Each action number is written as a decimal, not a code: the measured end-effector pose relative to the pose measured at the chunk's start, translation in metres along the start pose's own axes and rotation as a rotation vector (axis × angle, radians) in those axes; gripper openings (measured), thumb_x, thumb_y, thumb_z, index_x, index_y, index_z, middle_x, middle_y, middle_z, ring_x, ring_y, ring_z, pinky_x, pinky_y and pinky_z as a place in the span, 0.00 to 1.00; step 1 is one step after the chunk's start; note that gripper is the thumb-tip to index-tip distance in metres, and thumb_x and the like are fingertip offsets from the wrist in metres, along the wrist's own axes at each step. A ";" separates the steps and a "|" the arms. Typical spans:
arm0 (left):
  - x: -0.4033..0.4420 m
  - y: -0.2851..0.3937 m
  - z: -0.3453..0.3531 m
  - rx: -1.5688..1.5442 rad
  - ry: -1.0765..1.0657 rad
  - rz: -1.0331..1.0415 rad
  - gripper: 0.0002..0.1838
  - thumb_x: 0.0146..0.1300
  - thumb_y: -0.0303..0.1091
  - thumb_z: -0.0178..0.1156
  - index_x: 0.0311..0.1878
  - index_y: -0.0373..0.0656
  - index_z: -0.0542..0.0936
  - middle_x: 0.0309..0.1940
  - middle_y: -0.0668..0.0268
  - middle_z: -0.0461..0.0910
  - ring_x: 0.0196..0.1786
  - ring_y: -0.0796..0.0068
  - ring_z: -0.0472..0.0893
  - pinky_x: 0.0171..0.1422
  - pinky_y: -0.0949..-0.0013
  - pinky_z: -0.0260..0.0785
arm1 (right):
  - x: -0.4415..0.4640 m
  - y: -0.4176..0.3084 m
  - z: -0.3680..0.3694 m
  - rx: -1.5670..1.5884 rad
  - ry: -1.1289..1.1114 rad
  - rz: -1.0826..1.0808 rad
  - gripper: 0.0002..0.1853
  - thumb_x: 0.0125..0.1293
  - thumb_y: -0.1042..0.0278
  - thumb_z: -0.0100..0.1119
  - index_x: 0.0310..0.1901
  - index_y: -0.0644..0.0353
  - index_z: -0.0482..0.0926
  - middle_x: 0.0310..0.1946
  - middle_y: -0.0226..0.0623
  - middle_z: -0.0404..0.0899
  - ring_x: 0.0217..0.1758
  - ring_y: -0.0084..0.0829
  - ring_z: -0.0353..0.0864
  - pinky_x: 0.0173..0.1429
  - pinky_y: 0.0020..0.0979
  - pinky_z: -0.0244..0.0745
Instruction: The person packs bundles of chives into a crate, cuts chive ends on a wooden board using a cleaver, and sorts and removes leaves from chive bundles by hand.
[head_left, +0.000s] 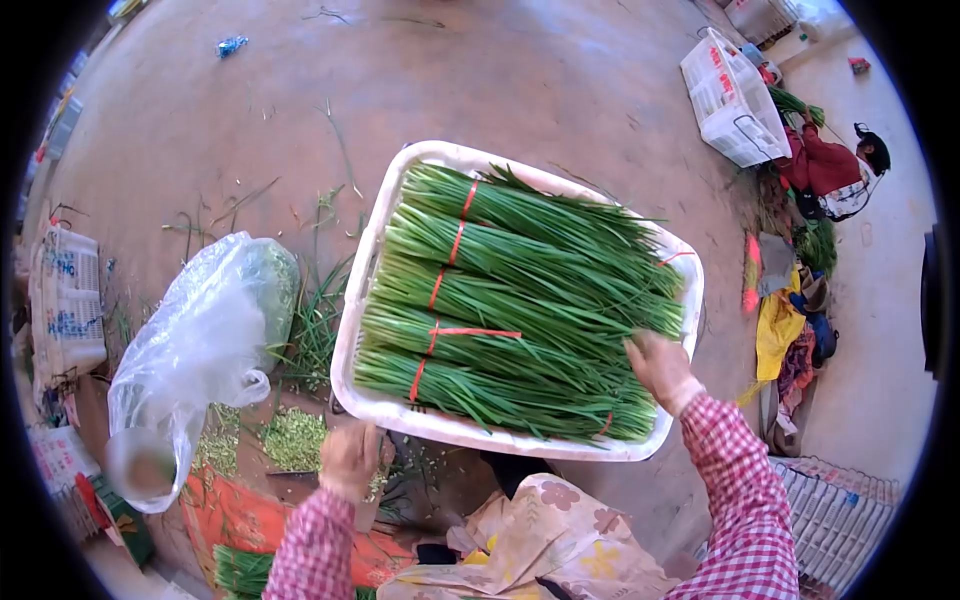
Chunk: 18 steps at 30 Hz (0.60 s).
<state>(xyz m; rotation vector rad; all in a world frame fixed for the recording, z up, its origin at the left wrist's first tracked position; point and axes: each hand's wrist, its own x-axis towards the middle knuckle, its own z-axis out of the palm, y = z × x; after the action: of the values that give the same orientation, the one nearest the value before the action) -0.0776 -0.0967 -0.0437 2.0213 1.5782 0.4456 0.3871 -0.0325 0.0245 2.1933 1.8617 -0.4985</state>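
A white plastic crate (520, 447) in front of me holds several bundles of garlic chives (500, 290), laid side by side and tied with red bands. My right hand (662, 370) reaches over the crate's right side. Its fingers are curled, with the tips against the chive leaves. Just below the crate's lower left corner is my left hand (350, 458), its fingers closed; what they hold, if anything, is hidden. A clear plastic bag (190, 330) with green trimmings inside lies to the left of the crate.
Loose leaves (318, 335) and chopped trimmings (295, 440) litter the floor. Lower left, more chives (240, 568) lie by an orange sheet (250, 515). White crates (70, 300) stand at the left. At the far right, a person (830, 165) works beside another white crate (733, 100).
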 end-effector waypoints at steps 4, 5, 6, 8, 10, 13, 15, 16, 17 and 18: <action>0.168 0.021 0.013 0.138 0.345 0.316 0.19 0.62 0.28 0.56 0.57 0.39 0.70 0.53 0.53 0.75 0.57 0.57 0.74 0.61 0.59 0.66 | 0.120 -0.119 -0.026 0.295 0.529 -0.460 0.19 0.68 0.61 0.53 0.59 0.53 0.71 0.37 0.40 0.81 0.33 0.38 0.81 0.35 0.36 0.75; 0.198 0.032 0.015 0.155 0.307 0.233 0.25 0.64 0.30 0.55 0.65 0.44 0.65 0.62 0.57 0.69 0.68 0.60 0.65 0.74 0.51 0.51 | 0.147 -0.142 -0.024 0.318 0.529 -0.468 0.20 0.68 0.61 0.52 0.60 0.55 0.70 0.42 0.42 0.80 0.39 0.40 0.80 0.42 0.38 0.75; 0.229 0.037 0.023 0.256 0.274 0.212 0.27 0.65 0.33 0.54 0.68 0.45 0.62 0.66 0.59 0.65 0.71 0.62 0.61 0.75 0.52 0.47 | 0.178 -0.155 -0.012 0.293 0.577 -0.508 0.21 0.68 0.60 0.51 0.60 0.57 0.70 0.48 0.46 0.79 0.50 0.43 0.78 0.54 0.39 0.73; 0.284 0.038 0.047 0.318 0.241 0.207 0.31 0.67 0.40 0.52 0.71 0.47 0.57 0.70 0.62 0.59 0.74 0.66 0.55 0.77 0.51 0.41 | 0.220 -0.166 0.009 0.230 0.532 -0.478 0.25 0.69 0.56 0.49 0.63 0.59 0.68 0.57 0.48 0.74 0.63 0.47 0.69 0.68 0.42 0.61; 0.321 0.034 0.073 0.289 0.240 0.215 0.32 0.69 0.49 0.47 0.73 0.51 0.55 0.72 0.65 0.55 0.76 0.67 0.51 0.77 0.49 0.36 | 0.239 -0.157 0.025 0.119 0.430 -0.503 0.28 0.70 0.52 0.46 0.67 0.57 0.63 0.64 0.46 0.67 0.69 0.44 0.63 0.72 0.43 0.53; 0.354 0.019 0.099 0.351 0.201 0.193 0.36 0.67 0.59 0.45 0.74 0.52 0.54 0.74 0.67 0.53 0.76 0.66 0.49 0.77 0.49 0.33 | 0.242 -0.144 0.064 0.108 0.345 -0.408 0.34 0.69 0.46 0.45 0.72 0.53 0.53 0.71 0.38 0.56 0.75 0.38 0.53 0.76 0.47 0.42; 0.354 0.016 0.101 0.300 0.126 0.141 0.38 0.65 0.61 0.46 0.73 0.52 0.55 0.74 0.66 0.53 0.77 0.65 0.48 0.77 0.49 0.34 | 0.240 -0.147 0.066 0.149 0.301 -0.361 0.35 0.68 0.46 0.45 0.72 0.52 0.53 0.70 0.37 0.58 0.74 0.37 0.55 0.76 0.47 0.43; 0.347 0.017 0.104 0.285 0.092 0.118 0.38 0.65 0.60 0.47 0.73 0.51 0.56 0.73 0.65 0.53 0.77 0.64 0.48 0.77 0.49 0.35 | 0.237 -0.146 0.068 0.152 0.283 -0.376 0.35 0.68 0.46 0.45 0.72 0.51 0.53 0.70 0.38 0.58 0.73 0.37 0.55 0.75 0.47 0.44; 0.342 0.016 0.105 0.266 0.105 0.134 0.37 0.65 0.59 0.49 0.73 0.51 0.56 0.73 0.64 0.54 0.76 0.62 0.49 0.77 0.50 0.36 | 0.234 -0.145 0.071 0.167 0.275 -0.385 0.34 0.68 0.47 0.46 0.72 0.51 0.54 0.69 0.39 0.59 0.72 0.38 0.56 0.75 0.47 0.45; 0.338 0.015 0.107 0.259 0.084 0.115 0.37 0.65 0.57 0.50 0.73 0.51 0.57 0.73 0.63 0.55 0.76 0.61 0.50 0.77 0.50 0.36 | 0.231 -0.144 0.073 0.182 0.262 -0.382 0.34 0.67 0.47 0.47 0.72 0.51 0.54 0.68 0.39 0.60 0.72 0.38 0.57 0.75 0.47 0.46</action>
<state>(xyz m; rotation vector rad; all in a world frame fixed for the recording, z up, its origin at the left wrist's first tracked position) 0.0832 0.2039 -0.1425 2.3248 1.6469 0.3890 0.2693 0.1744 -0.1262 2.0979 2.4886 -0.4801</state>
